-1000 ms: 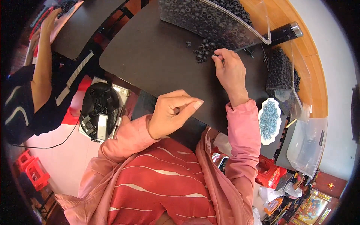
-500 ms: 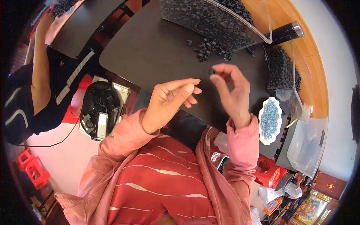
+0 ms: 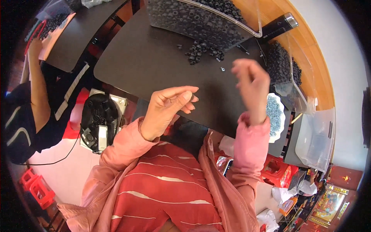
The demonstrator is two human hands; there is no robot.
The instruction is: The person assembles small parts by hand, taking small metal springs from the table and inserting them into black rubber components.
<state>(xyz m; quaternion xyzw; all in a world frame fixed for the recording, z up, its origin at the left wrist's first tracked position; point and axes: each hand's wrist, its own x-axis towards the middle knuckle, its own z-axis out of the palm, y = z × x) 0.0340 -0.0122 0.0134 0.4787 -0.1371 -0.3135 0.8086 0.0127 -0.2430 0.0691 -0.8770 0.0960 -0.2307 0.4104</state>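
My left hand [image 3: 166, 110] is over the near edge of the dark table, its thumb and fingers pinched together. A small dark bit shows at the fingertips, too little to name. My right hand [image 3: 253, 87] is raised further right, between the table and the bin of black parts on the right; its fingers are smeared by motion, and no object shows in them. Ahead of my hands lies a small heap of black ring-shaped parts [image 3: 197, 51]. A tiny shiny metal piece [image 3: 222, 69] rests on the table, left of my right hand.
A large clear bin [image 3: 185, 23] of black parts stands at the back, beside a black flask [image 3: 279, 28]. Another clear bin [image 3: 286, 65] sits right, near a white scalloped dish [image 3: 279, 133] of small bluish-grey pieces. A co-worker's arm [image 3: 38, 89] is at far left.
My right hand has moved right, and the black ring-shaped part it pinched no longer shows there. My left fingertips have closed together. The view has shifted slightly.
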